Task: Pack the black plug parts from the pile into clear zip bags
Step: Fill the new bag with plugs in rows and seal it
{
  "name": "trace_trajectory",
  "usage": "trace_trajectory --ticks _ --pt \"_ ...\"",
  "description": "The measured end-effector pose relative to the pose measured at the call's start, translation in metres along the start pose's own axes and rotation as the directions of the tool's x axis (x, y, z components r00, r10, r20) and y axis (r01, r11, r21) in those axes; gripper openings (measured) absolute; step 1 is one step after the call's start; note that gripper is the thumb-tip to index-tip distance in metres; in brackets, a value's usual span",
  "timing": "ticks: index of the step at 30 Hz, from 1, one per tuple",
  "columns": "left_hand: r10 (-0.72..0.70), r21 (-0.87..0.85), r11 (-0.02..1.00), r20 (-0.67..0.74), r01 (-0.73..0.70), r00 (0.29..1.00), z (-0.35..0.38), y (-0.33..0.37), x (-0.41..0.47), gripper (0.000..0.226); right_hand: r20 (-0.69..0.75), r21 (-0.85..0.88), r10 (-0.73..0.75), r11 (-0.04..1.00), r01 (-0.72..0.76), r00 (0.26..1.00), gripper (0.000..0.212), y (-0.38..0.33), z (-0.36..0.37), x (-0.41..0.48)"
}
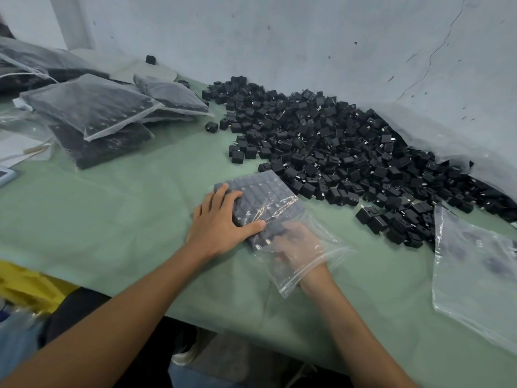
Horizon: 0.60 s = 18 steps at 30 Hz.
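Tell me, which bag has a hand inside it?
The clear zip bag at centre: the right hand is inside it; the stacked bags far left lie untouched.

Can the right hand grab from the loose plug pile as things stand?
Probably not directly: the right hand sits wrist-deep inside the clear zip bag. It would have to pull out first; the pile beyond lies unobstructed.

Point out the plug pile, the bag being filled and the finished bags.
plug pile (335, 141): head view, middle of heap.
bag being filled (282, 204): head view, film over plugs.
finished bags (92, 107): head view, top bag's face.
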<state>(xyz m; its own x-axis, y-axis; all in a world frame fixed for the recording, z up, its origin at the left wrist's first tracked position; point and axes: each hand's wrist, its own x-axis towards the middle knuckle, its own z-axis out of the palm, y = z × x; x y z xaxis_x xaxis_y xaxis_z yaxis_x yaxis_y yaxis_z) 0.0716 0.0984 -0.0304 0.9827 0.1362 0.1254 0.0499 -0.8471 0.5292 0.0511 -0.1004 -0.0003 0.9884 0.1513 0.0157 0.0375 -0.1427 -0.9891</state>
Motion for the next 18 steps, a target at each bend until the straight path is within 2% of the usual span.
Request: trace_trajectory --ticks 3,5,8,18 --pt "0.000 -0.004 1.000 -0.010 0.000 1.000 0.001 0.000 0.000 0.102 -0.007 -0.059 -0.065 0.996 0.064 0.998 0.025 0.006 -0.001 -0.005" --pt "-0.005 -0.010 1.000 -0.015 0.005 1.000 0.001 0.000 0.000 0.102 -0.002 -0.116 -0.015 0.993 0.014 1.000 0.027 0.013 -0.003 0.000" --pt "-0.011 -0.012 1.000 -0.017 0.011 1.000 0.002 0.000 0.000 0.103 -0.052 -0.097 0.086 0.991 -0.091 0.995 0.037 0.024 -0.005 0.004" --pt "-0.018 -0.021 1.000 -0.029 0.018 0.999 0.003 -0.001 -0.002 0.101 -0.132 -0.111 0.046 0.992 -0.061 0.990 0.026 0.028 0.001 -0.002"
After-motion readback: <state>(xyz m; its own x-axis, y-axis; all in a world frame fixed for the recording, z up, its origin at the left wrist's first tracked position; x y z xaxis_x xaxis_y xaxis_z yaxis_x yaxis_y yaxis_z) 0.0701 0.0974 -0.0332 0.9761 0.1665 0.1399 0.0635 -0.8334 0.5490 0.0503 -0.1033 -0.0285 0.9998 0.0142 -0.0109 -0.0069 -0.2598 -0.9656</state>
